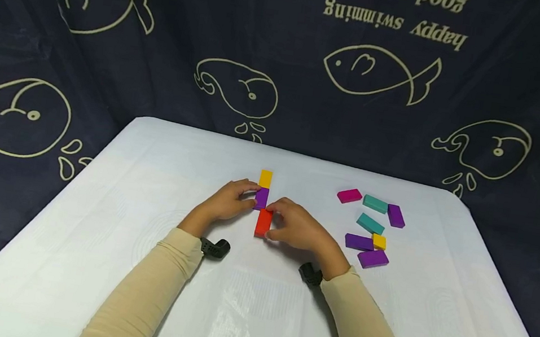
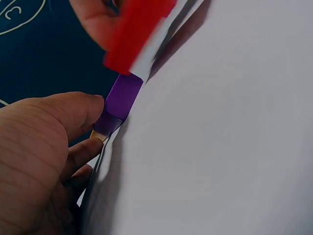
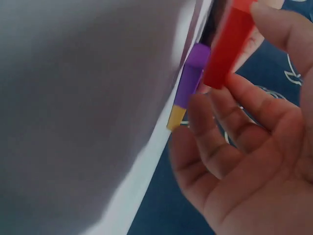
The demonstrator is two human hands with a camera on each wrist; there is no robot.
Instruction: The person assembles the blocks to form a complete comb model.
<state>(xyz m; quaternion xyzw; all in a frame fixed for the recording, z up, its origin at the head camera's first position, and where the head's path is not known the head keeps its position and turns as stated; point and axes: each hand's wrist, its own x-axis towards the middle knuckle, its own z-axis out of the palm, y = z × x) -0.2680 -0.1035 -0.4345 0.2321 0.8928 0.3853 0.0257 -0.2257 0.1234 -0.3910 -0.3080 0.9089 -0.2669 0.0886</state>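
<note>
Near the middle of the table, a yellow block [image 1: 266, 178] and a purple block [image 1: 261, 198] lie end to end in a line. My left hand [image 1: 231, 200] rests its thumb against the purple block's side, its index finger by the joint with the yellow one. My right hand [image 1: 297, 224] pinches a red block [image 1: 264, 223] between thumb and fingers at the purple block's near end. In the left wrist view the red block [image 2: 134, 36] appears raised off the table and blurred. The right wrist view shows the thumb and fingers at its opposite ends.
To the right of the hands lie loose blocks: a pink one [image 1: 349, 196], teal ones [image 1: 375, 203], purple ones [image 1: 396, 216] and a small yellow one [image 1: 379, 241]. They rest on a white-covered table [image 1: 249, 325]. A dark patterned cloth [image 1: 287, 40] hangs behind it.
</note>
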